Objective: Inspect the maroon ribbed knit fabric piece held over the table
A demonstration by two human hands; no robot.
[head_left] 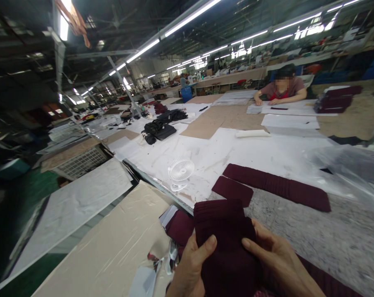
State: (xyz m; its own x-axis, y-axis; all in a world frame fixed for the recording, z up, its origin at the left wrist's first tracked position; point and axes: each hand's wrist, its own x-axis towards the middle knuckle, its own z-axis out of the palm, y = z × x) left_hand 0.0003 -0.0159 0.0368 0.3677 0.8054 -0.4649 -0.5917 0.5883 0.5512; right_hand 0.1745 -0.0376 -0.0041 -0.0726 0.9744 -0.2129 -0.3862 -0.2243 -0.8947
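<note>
A stack of dark maroon ribbed knit pieces point(226, 235) is held up near the bottom centre, above the table's near edge. My left hand point(191, 268) grips its left side, thumb pressed on top. My right hand point(276, 260) holds the right side, thumb also on the fabric. Behind it on the grey table top point(329, 239) lie a small maroon piece point(232, 190) and a long maroon strip point(278, 185). More maroon fabric point(179, 227) sits just left of the held stack.
A small white fan point(181, 171) stands on the white paper point(230, 152). Black garments point(159, 128) lie further back. A person point(281, 88) leans on the far table beside stacked maroon cloth point(337, 99). Clear plastic point(351, 165) lies at right, beige sheets point(112, 243) at left.
</note>
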